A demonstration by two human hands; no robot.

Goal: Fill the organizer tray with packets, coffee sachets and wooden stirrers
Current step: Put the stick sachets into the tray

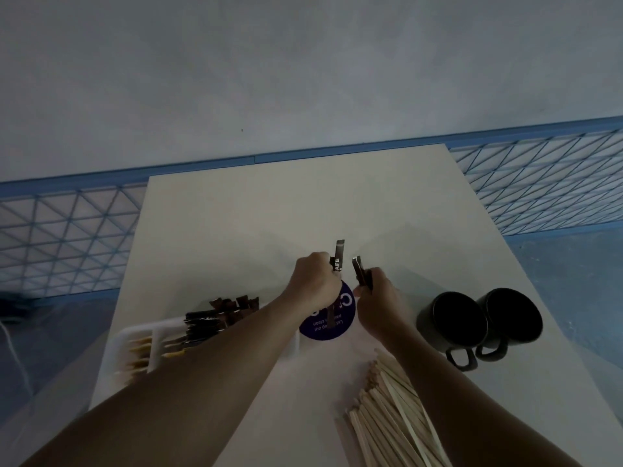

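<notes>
Head view — left grip (315,281) pinches an upright coffee sachet (338,255), right grip (379,298) clutches a second sachet (359,272) — tilted

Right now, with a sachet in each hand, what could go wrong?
1. The sachets piled in the tray already poke over its far rim; adding more could spill them.
2. The right forearm passes between stirrers and mugs; a quick swing could scatter or knock them.

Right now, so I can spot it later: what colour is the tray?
White; the tray shows best in the head view.
</notes>
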